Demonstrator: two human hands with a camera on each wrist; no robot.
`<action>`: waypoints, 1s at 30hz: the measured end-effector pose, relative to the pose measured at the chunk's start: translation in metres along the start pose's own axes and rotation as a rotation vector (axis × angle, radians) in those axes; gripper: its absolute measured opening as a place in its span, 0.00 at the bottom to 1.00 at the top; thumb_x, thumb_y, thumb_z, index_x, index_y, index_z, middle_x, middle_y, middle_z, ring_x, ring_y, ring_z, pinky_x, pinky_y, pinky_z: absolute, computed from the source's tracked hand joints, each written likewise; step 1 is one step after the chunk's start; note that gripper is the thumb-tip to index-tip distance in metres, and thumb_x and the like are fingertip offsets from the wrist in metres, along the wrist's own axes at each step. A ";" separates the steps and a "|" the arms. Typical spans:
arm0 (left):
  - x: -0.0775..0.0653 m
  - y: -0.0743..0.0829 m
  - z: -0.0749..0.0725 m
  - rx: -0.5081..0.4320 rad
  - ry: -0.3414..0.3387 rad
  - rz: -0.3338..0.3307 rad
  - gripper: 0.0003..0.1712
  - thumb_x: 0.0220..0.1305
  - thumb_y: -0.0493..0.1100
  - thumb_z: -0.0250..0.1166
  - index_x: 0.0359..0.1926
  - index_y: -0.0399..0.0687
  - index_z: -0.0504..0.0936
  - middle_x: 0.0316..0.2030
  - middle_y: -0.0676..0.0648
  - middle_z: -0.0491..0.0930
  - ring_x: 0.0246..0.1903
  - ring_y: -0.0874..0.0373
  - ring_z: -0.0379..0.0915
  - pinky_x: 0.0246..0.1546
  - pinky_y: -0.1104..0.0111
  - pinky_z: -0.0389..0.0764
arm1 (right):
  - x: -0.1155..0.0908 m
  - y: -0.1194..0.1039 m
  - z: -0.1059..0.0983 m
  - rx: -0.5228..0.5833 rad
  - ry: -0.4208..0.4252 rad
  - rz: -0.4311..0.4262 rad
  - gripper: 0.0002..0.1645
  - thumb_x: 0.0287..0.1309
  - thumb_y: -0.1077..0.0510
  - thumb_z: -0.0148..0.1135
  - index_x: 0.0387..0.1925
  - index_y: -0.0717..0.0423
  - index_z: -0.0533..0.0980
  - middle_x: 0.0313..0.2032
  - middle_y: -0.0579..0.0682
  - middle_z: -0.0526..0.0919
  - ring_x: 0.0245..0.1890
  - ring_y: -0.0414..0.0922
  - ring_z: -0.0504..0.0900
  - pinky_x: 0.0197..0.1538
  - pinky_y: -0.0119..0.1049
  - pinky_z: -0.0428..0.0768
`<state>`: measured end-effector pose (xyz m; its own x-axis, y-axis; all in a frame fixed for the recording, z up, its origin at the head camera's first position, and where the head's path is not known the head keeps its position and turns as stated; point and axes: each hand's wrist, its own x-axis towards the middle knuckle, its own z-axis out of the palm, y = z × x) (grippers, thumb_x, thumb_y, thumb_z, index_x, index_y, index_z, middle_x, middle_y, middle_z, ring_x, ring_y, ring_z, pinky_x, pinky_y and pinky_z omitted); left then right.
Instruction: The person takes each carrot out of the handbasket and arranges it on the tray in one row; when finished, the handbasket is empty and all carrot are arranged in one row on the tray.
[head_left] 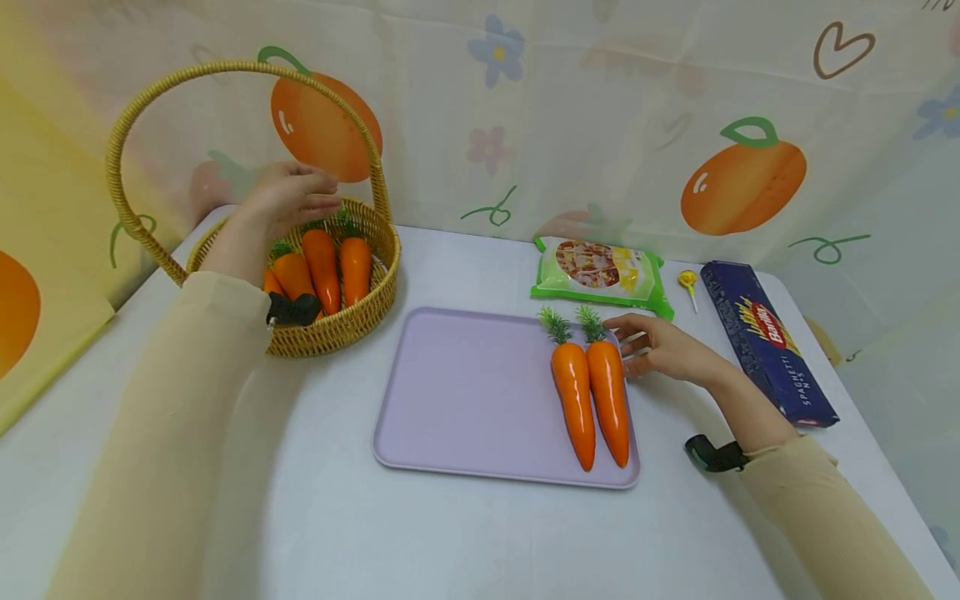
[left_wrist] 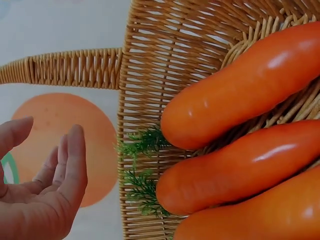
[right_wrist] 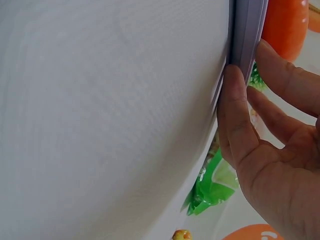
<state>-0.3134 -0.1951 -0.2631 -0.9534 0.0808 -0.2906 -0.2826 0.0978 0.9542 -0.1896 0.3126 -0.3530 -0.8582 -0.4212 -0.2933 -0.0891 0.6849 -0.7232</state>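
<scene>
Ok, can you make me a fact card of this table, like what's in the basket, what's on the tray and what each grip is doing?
Wicker basket: holds several orange carrots with green leafy tops
Lilac tray: two carrots side by side near its right edge
Left grip: over the basket, holding nothing
Right grip: fingers at the tray's right edge; can't tell if they pinch it
Behind tray: green food packet
Farther right: yellow lollipop, blue spaghetti box
</scene>
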 end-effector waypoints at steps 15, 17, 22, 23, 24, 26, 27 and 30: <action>0.016 -0.017 -0.011 0.342 -0.201 -0.094 0.37 0.73 0.50 0.54 0.74 0.38 0.55 0.52 0.50 0.70 0.43 0.66 0.77 0.54 0.74 0.81 | 0.001 0.001 0.000 -0.006 0.000 0.002 0.41 0.52 0.69 0.64 0.68 0.66 0.63 0.61 0.68 0.70 0.52 0.55 0.77 0.47 0.29 0.82; 0.017 -0.019 -0.011 0.382 -0.229 -0.083 0.33 0.72 0.50 0.56 0.70 0.37 0.61 0.46 0.53 0.74 0.38 0.68 0.78 0.48 0.76 0.82 | 0.001 0.000 0.000 -0.006 0.000 0.003 0.41 0.52 0.70 0.64 0.68 0.66 0.63 0.61 0.68 0.70 0.52 0.54 0.77 0.47 0.29 0.83; 0.018 -0.022 -0.010 0.572 -0.322 -0.039 0.32 0.74 0.50 0.54 0.69 0.33 0.61 0.50 0.51 0.77 0.48 0.60 0.76 0.59 0.67 0.79 | 0.001 -0.001 -0.001 -0.012 0.002 0.007 0.40 0.53 0.69 0.64 0.68 0.66 0.63 0.61 0.69 0.70 0.52 0.55 0.77 0.47 0.29 0.83; 0.018 -0.022 -0.009 0.607 -0.337 -0.028 0.33 0.75 0.50 0.53 0.70 0.32 0.60 0.55 0.46 0.75 0.53 0.56 0.75 0.63 0.63 0.76 | 0.001 -0.001 -0.001 -0.012 0.003 0.009 0.40 0.53 0.69 0.64 0.68 0.66 0.63 0.61 0.69 0.70 0.52 0.55 0.77 0.48 0.30 0.83; 0.018 -0.023 -0.008 0.633 -0.352 -0.022 0.34 0.75 0.50 0.52 0.71 0.32 0.58 0.61 0.42 0.72 0.58 0.51 0.72 0.67 0.58 0.73 | 0.001 -0.001 -0.001 -0.013 0.003 0.007 0.40 0.53 0.69 0.64 0.68 0.66 0.63 0.61 0.69 0.70 0.52 0.55 0.77 0.48 0.30 0.83; 0.017 -0.023 -0.006 0.672 -0.377 -0.012 0.34 0.76 0.49 0.49 0.72 0.31 0.56 0.68 0.35 0.63 0.66 0.42 0.65 0.72 0.50 0.65 | 0.001 0.000 -0.001 -0.009 0.002 0.013 0.40 0.53 0.69 0.64 0.68 0.66 0.63 0.61 0.69 0.70 0.52 0.55 0.77 0.48 0.30 0.83; 0.017 -0.024 -0.005 0.693 -0.384 -0.005 0.34 0.76 0.48 0.49 0.72 0.31 0.56 0.71 0.33 0.59 0.68 0.39 0.62 0.73 0.49 0.63 | 0.000 0.000 -0.001 -0.008 0.001 0.014 0.40 0.53 0.69 0.64 0.68 0.66 0.63 0.61 0.69 0.70 0.52 0.55 0.77 0.48 0.30 0.83; 0.016 -0.025 -0.003 0.743 -0.391 0.005 0.32 0.74 0.47 0.50 0.71 0.32 0.59 0.71 0.34 0.57 0.69 0.38 0.61 0.73 0.47 0.63 | 0.000 0.000 -0.001 -0.005 -0.001 0.020 0.40 0.53 0.69 0.64 0.69 0.66 0.62 0.61 0.69 0.70 0.52 0.55 0.76 0.48 0.30 0.83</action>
<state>-0.3221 -0.1989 -0.2914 -0.8105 0.4074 -0.4208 -0.0049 0.7137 0.7004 -0.1901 0.3134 -0.3528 -0.8596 -0.4081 -0.3076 -0.0749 0.6961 -0.7140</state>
